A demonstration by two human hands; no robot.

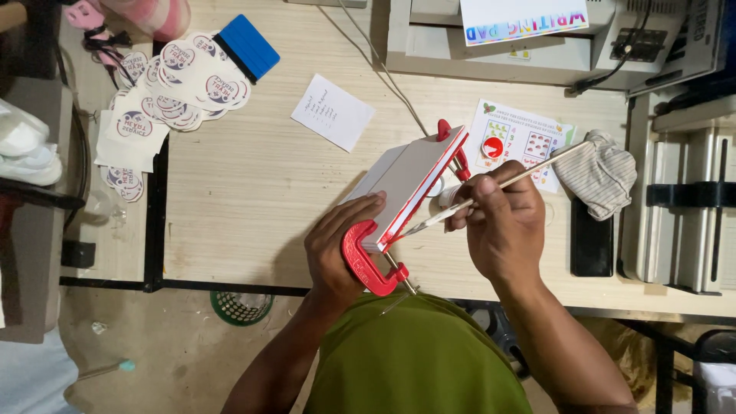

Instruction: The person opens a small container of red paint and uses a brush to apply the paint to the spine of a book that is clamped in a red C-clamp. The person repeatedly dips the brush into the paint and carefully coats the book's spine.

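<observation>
A white stack of paper sheets (pixel 406 180) is pressed between red-edged boards and held by a red C-clamp (pixel 364 261) at the near end, with another red clamp (pixel 446 132) at the far end. My left hand (pixel 336 245) grips the stack beside the near clamp. My right hand (pixel 502 218) holds a thin wooden-handled brush (pixel 529 170) whose tip touches the red edge of the stack.
On the wooden table lie a white note (pixel 333 112), a pile of round stickers (pixel 184 80), a blue squeegee (pixel 245 47), a small red-lidded pot (pixel 492 147) on a printed card, a striped cloth (pixel 598 172) and a black slab (pixel 591 241). Machines stand at the back and right.
</observation>
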